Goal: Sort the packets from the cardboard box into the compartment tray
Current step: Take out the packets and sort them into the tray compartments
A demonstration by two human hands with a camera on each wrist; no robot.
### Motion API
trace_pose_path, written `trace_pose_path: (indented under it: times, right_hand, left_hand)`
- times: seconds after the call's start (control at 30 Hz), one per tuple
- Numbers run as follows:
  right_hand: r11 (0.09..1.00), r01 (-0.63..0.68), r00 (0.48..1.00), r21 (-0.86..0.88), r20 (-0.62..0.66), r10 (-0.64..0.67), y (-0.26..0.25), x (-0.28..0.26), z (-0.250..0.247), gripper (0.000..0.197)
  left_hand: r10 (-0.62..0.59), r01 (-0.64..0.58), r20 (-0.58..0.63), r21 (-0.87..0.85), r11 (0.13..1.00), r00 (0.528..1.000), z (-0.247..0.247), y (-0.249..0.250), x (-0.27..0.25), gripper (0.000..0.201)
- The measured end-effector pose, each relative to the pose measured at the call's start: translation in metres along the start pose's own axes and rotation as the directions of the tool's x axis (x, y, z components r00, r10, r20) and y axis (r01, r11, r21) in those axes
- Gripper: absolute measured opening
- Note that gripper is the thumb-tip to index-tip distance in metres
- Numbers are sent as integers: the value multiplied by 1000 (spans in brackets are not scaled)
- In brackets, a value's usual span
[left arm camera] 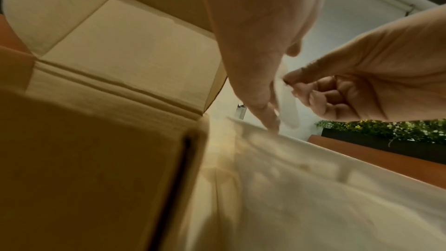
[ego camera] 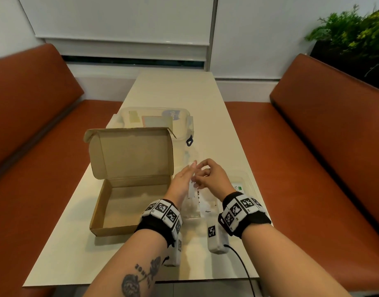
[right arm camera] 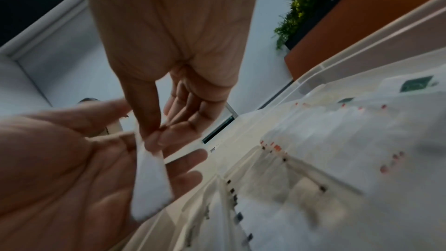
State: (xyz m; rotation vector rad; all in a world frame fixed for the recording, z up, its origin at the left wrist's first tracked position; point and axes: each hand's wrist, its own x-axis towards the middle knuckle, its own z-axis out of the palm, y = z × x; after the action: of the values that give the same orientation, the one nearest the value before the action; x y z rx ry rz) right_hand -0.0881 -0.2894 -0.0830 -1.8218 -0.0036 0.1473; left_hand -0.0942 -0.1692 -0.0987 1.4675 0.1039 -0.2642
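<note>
The cardboard box (ego camera: pixel 128 189) stands open on the table's left, lid up, and its inside looks bare. Right of it lies the clear compartment tray (ego camera: pixel 246 181), with several white packets (right arm camera: pixel 337 140) in its sections. My right hand (ego camera: pixel 195 183) hovers over the tray and pinches a small white packet (right arm camera: pixel 149 175) between thumb and forefinger (right arm camera: pixel 154 140). My left hand (ego camera: pixel 188 172) is beside it, palm open and fingers straight, right behind the hanging packet (left arm camera: pixel 288 106). Whether the palm touches the packet is unclear.
A clear lidded container (ego camera: pixel 154 118) with a blue label stands behind the box. Orange benches (ego camera: pixel 313 146) flank the narrow cream table (ego camera: pixel 173 88). A plant (ego camera: pixel 353 33) is at the far right. A black cable (ego camera: pixel 244 269) trails off the near edge.
</note>
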Motion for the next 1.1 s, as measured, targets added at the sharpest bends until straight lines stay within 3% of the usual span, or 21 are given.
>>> trace_pose_path:
  times: [0.13,0.23,0.3,0.4,0.5,0.6,0.73,0.93,1.1]
  right_hand:
    - [994,-4,991,112,-135,19,4,4,-6,38]
    - [982,-28,992,186,-119,50,6,4,-12,48]
    - [985,-55,996,166,-56,65,5,2,-15,39]
    - [990,-78,997,116,-15,81,3,1,-22,8]
    - [995,-96,995,-1,-16,96,4,0,-25,4]
    - [990,-142,989,8,48,141,6,-3,-19,13]
    - [983,-183,983,17,31,182,9,-4,-8,15]
    - [957,-216,976,-194,-1,220,19,4,12,18]
    - [901,-154,988,-405,-34,153,21,8,28,22]
  left_hand:
    - [-18,17,-34,-34,999,999,-8,-2,1,38]
    - [21,-34,-132,-98,995,991,-15,-5,3,25]
    - [55,-76,-195,-98,992,979,-18,-5,6,22]
    - [103,-116,-240,-42,992,965,-18,-3,10,17]
    - [116,-128,-245,-31,991,962,-16,-2,15,15]
    - [133,-134,-233,12,991,963,-12,-3,19,14]
    - [134,-121,-229,72,990,964,-9,-5,21,13]
    - [184,-123,-279,221,967,942,-14,-9,19,10]
    - [198,-104,-263,333,937,944,-23,-10,17,14]
